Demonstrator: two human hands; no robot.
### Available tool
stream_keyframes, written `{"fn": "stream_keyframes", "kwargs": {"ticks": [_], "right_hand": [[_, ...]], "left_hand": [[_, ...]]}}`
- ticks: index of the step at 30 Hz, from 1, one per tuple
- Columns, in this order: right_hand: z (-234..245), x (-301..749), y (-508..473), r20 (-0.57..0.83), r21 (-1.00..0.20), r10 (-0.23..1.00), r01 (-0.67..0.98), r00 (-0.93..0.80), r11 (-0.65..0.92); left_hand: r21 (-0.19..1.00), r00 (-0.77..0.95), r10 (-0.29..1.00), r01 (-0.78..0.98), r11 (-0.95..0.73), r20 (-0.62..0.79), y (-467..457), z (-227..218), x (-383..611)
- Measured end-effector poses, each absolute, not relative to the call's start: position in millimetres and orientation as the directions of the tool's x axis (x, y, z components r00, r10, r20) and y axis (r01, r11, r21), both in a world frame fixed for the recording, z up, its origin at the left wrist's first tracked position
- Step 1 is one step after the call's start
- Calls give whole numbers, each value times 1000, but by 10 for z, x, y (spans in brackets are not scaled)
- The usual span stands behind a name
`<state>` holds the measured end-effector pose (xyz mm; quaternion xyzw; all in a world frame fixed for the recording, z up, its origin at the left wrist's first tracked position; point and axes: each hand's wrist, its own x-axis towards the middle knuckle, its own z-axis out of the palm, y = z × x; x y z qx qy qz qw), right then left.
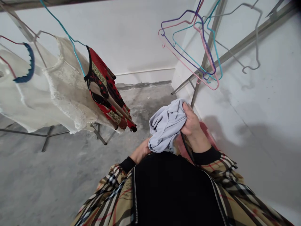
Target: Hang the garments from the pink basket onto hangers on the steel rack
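One pale grey garment (166, 125), bunched, held at chest height above the concrete floor (58, 175). Right hand (192, 124): grip closed over its upper right edge. Left hand (141, 152) touches its lower edge, fingers hidden by the cloth, so I cannot tell its grip.

Three hung garments on the left:
- white top (14, 100), cut off by the frame
- lace top (68, 94)
- red patterned top (105, 91)

Four empty wire hangers (202, 47) overhead. A pink item (182, 147) is mostly hidden behind the right wrist.

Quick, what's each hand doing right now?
Left hand: holding the grey cloth at its lower edge, fingers mostly hidden.
Right hand: closed on the cloth's upper part.
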<state>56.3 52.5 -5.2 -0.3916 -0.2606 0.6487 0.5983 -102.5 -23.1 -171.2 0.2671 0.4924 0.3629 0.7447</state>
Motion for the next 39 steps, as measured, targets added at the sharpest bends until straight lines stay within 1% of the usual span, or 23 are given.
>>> {"fn": "stream_keyframes", "kwargs": {"ticks": [4, 7, 9, 12, 14, 16, 17, 18, 21, 22, 24, 25, 27, 29, 31, 33, 36, 38, 39], "right_hand": [[-96, 635, 580, -172, -774, 979, -630, 106, -68], [-160, 675, 613, -133, -758, 982, -653, 131, -15], [-211, 682, 630, -124, -752, 980, -659, 158, 11], [-271, 662, 646, -149, -741, 968, -671, 204, 28], [-290, 637, 646, -157, -733, 962, -679, 225, 40], [-297, 610, 636, -143, -729, 961, -682, 236, 59], [-299, 598, 627, -135, -729, 961, -682, 241, 68], [-301, 588, 617, -130, -730, 961, -680, 244, 74], [-316, 580, 592, -140, -736, 960, -674, 244, 64], [-323, 587, 587, -150, -737, 957, -673, 247, 58], [-340, 618, 587, -167, -738, 951, -673, 261, 55], [-348, 639, 589, -170, -739, 947, -671, 271, 59], [-368, 684, 592, -163, -748, 947, -660, 276, 64], [-393, 727, 585, -134, -769, 954, -635, 269, 71], [-433, 771, 559, -102, -799, 962, -597, 252, 72], [-491, 829, 510, -103, -828, 968, -559, 229, 45], [-622, 960, 401, -165, -867, 973, -494, 165, -63], [-730, 1071, 315, -168, -913, 982, -389, 85, -122], [-784, 1126, 269, -154, -943, 988, -304, 29, -138]], "left_hand": [[637, 331, 725, -345, 689, -605, -266, -1630, -1158], [541, 300, 710, -482, 689, -637, -282, -1541, -1334], [452, 274, 733, -639, 622, -622, -285, -1452, -1473], [333, 232, 825, -833, 442, -516, -284, -1314, -1654], [275, 167, 879, -909, 312, -446, -290, -1263, -1710], [256, 123, 900, -935, 246, -417, -310, -1272, -1686], [269, 141, 891, -923, 276, -432, -327, -1298, -1647], [291, 185, 864, -891, 349, -469, -349, -1332, -1596], [334, 335, 713, -709, 621, -616, -424, -1426, -1450], [340, 355, 678, -662, 668, -643, -442, -1433, -1430], [359, 351, 675, -641, 678, -649, -447, -1388, -1456], [382, 329, 694, -647, 660, -641, -431, -1338, -1496], [484, 235, 755, -643, 593, -612, -368, -1205, -1600], [620, 106, 809, -588, 520, -578, -288, -1062, -1688], [709, 4, 833, -523, 473, -553, -215, -930, -1725], [734, -67, 850, -544, 407, -522, -161, -806, -1710], [722, -184, 885, -658, 212, -428, -111, -603, -1639], [708, -247, 897, -699, 98, -367, -109, -457, -1587], [710, -266, 902, -702, 60, -340, -120, -387, -1562]]}}
